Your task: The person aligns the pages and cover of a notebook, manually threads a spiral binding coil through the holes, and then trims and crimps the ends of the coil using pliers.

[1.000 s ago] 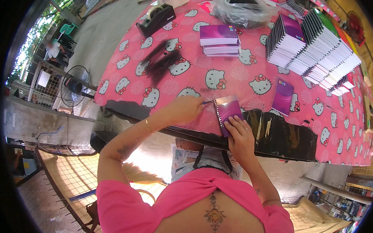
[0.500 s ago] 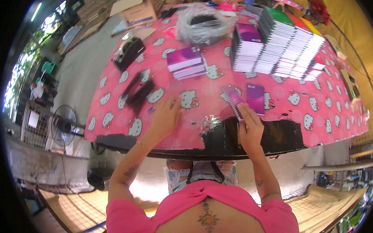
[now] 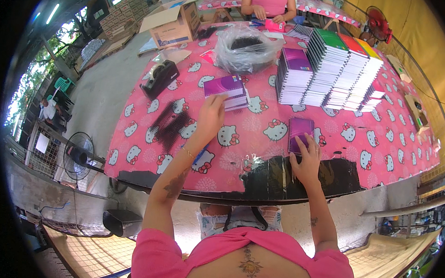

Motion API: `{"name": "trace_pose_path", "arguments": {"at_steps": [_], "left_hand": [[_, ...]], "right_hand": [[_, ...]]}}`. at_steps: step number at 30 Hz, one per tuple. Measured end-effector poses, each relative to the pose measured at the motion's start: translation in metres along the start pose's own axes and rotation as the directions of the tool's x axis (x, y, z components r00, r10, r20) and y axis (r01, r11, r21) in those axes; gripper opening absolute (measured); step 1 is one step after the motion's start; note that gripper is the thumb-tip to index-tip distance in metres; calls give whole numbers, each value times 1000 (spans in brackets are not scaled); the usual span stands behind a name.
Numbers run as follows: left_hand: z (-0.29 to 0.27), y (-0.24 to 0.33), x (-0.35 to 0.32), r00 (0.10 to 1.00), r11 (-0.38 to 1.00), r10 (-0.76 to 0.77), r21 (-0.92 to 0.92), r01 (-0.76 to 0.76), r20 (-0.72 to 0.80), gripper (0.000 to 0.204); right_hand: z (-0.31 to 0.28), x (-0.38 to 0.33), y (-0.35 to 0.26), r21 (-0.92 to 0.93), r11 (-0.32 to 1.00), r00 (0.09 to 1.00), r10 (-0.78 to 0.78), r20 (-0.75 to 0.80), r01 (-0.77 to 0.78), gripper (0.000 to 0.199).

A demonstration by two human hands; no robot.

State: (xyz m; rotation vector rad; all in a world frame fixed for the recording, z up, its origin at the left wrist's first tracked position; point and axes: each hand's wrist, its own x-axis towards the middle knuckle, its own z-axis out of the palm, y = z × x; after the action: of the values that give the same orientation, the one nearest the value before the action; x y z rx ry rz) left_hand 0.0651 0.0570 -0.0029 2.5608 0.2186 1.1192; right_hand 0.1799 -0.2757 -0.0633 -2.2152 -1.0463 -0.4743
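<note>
My left hand [image 3: 212, 116] reaches to a low pile of purple-covered notebooks [image 3: 223, 86], fingers drawn together on the front edge of its top block of pages. No coil shows on this pile. My right hand [image 3: 306, 159] lies with fingers spread over a purple spiral notebook [image 3: 301, 128] flat on the table; whether another lies beneath it I cannot tell. Left of my left hand is a heap of black spiral binding coils [image 3: 170, 125]. A blue pen-like thing [image 3: 201, 155] shows partly behind my left forearm.
Tall stacks of spiral notebooks [image 3: 328, 69] stand at the back right. A clear plastic bag [image 3: 247, 49] with black contents and a black tape dispenser [image 3: 160, 79] are farther back. A cardboard box [image 3: 172, 27] stands behind them. A co-worker [image 3: 268, 8] handles something pink across the table.
My left hand has moved from near the coils up to the pile of purple notebooks. The tilted spiral notebook in my right hand now lies down, and the fingers have spread over it.
</note>
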Motion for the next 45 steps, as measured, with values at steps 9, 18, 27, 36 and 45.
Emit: {"name": "trace_pose_path", "arguments": {"at_steps": [9,18,27,36,45], "left_hand": [[57,-10,5,877,927,159,238,-291,454,31],[44,-17,18,966,915,259,322,-242,-10,38],[-8,11,15,982,920,183,359,-159,-35,35],[5,44,-77,996,998,63,14,-64,55,28],[-57,-98,-114,909,634,-416,710,308,-23,15]], "right_hand": [[8,-1,10,1,1000,1000,-20,-10,20,33],[9,2,16,29,999,999,26,-20,-26,30],[-1,4,0,114,993,999,-1,-38,5,44],[27,-15,-57,671,664,931,110,348,-330,46],[33,-21,-81,749,487,886,133,444,-449,20]]}}
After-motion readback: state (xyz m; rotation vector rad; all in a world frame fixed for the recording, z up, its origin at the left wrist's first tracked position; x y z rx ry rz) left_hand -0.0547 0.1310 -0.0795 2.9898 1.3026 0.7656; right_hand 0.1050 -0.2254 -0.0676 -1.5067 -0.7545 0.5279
